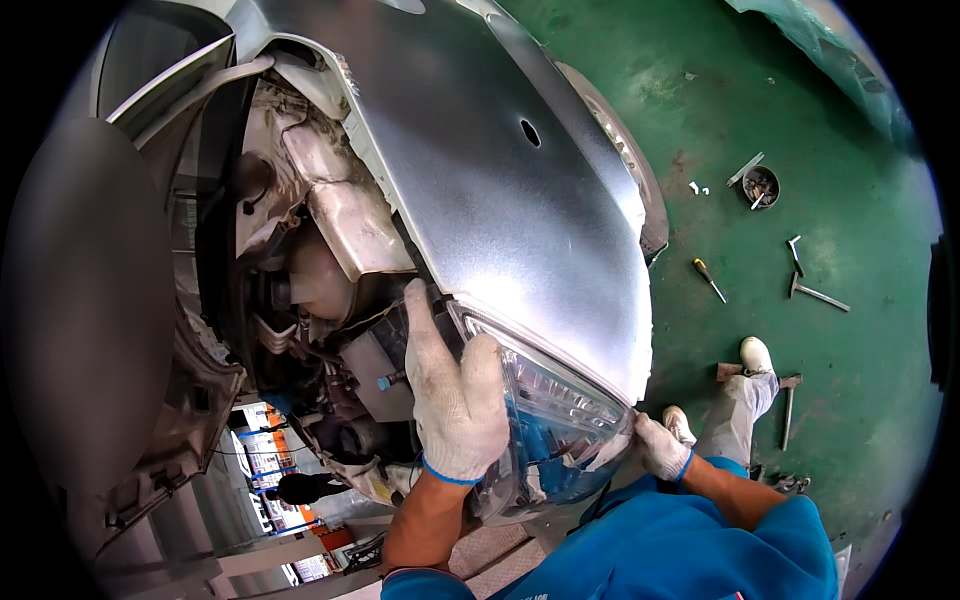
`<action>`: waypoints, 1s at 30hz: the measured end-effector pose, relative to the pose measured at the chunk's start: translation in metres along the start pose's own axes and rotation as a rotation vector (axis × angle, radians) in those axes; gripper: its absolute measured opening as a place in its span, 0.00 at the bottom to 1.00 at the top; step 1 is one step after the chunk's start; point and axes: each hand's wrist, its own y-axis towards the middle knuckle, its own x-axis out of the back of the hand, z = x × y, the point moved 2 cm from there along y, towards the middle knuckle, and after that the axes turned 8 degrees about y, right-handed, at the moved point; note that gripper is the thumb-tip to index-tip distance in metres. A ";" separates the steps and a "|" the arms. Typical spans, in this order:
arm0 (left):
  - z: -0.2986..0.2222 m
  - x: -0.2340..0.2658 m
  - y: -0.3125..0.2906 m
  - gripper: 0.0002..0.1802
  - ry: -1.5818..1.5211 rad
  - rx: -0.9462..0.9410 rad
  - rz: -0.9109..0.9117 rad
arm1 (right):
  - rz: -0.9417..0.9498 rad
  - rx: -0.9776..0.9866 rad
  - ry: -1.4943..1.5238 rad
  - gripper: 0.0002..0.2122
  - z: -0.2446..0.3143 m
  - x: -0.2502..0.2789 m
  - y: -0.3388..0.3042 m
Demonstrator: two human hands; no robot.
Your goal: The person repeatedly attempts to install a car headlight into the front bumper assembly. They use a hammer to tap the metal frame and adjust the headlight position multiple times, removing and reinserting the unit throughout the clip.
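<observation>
**Head view: two gloved hands on a car headlamp**

Head camera looks down on blue sleeves at the lower edge, forearms reaching up from them. The left hand (pixel 455 400), in a worn white knit glove with a blue cuff, lies flat over the inner top corner of the clear plastic headlamp unit (pixel 545 430), fingers stretched up toward the engine bay and thumb spread over the lens; it presses on the lamp rather than closing round it. The right hand (pixel 660 447), gloved the same way, is at the lamp's outer lower corner, fingers curled against the edge; whether they fully clamp it cannot be told from here.

The headlamp sits at the front corner of the car, directly under the edge of the dull silver metal fender panel (pixel 500 170), which has a small dark hole in it. Left of the lamp, the open engine bay shows grey brackets, hoses and dark parts.

Beyond the right arm, the person's grey trouser leg and white shoe (pixel 755 354) stand on the green painted floor (pixel 860 400). Farther out on that floor lie a yellow-handled screwdriver (pixel 709 279), a few metal wrenches (pixel 818 295) and a small round dark bowl of bits (pixel 761 186).
</observation>
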 end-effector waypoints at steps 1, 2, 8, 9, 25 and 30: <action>0.000 -0.002 0.003 0.44 -0.026 -0.021 -0.011 | 0.023 0.018 0.037 0.26 0.002 -0.005 0.001; 0.000 -0.003 0.006 0.44 -0.052 -0.043 -0.020 | 0.045 0.038 0.075 0.27 0.006 -0.010 0.002; -0.006 -0.006 0.005 0.39 -0.071 -0.102 -0.123 | 0.088 0.066 0.077 0.35 0.003 0.001 0.002; -0.009 -0.006 0.004 0.39 -0.070 -0.089 -0.114 | 0.086 0.049 0.108 0.35 -0.004 0.004 0.004; -0.003 0.001 0.011 0.43 -0.268 -0.196 -0.174 | -0.126 0.075 0.193 0.29 -0.009 0.005 0.027; 0.011 -0.005 0.012 0.49 -0.055 -0.159 -0.114 | -0.175 0.144 0.222 0.28 0.006 -0.043 0.014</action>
